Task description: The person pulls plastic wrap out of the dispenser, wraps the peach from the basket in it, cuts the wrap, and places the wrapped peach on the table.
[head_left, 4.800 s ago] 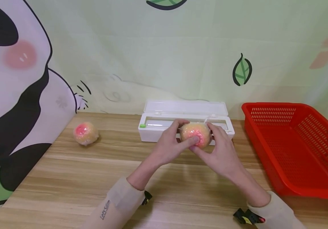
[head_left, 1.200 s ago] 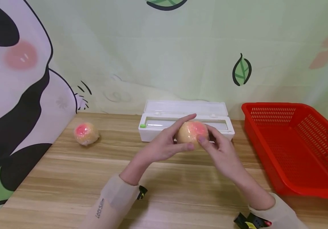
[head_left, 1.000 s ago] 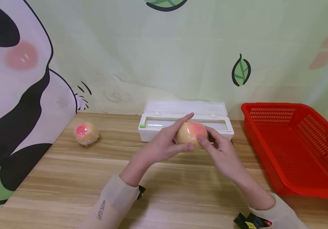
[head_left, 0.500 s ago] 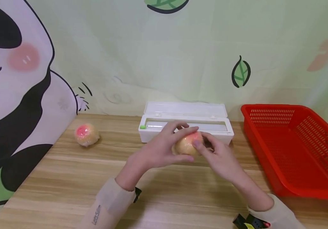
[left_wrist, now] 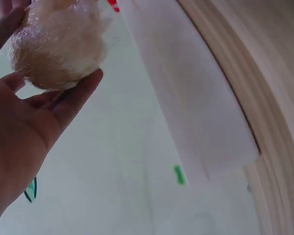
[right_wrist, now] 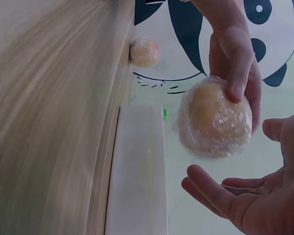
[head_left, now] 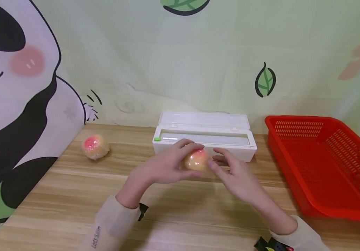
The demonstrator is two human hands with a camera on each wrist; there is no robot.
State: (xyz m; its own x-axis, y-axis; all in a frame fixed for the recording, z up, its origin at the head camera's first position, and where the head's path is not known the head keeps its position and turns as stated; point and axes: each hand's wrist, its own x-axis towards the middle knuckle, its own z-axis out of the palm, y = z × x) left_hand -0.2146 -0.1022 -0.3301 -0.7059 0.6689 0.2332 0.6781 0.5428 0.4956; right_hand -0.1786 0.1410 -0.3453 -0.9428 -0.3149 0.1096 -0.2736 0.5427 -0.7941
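My left hand (head_left: 164, 165) grips a peach (head_left: 196, 161) wrapped in clear film, yellow with a pink blush, just above the table. In the left wrist view, bunched, wrinkled film shows on the side of the held peach (left_wrist: 59, 49). My right hand (head_left: 238, 177) is beside it with fingers spread and loosely bent, holding nothing. A gap separates the right fingers from the peach (right_wrist: 213, 120) in the right wrist view. Behind both hands stands a white cling film dispenser (head_left: 230, 152), lid raised, a green slider at its left end.
At the table's back left lies another film-wrapped peach (head_left: 95, 147). A red plastic basket (head_left: 290, 174) with slotted walls takes up the right side. Behind the wooden table (head_left: 82, 209) hangs a pale green backdrop (head_left: 167, 69) printed with a panda and leaves.
The peach has been turned over between both hands, then carried left and slightly down by the left hand. The right hand has let go of it. Basket, dispenser and other peach stay put.
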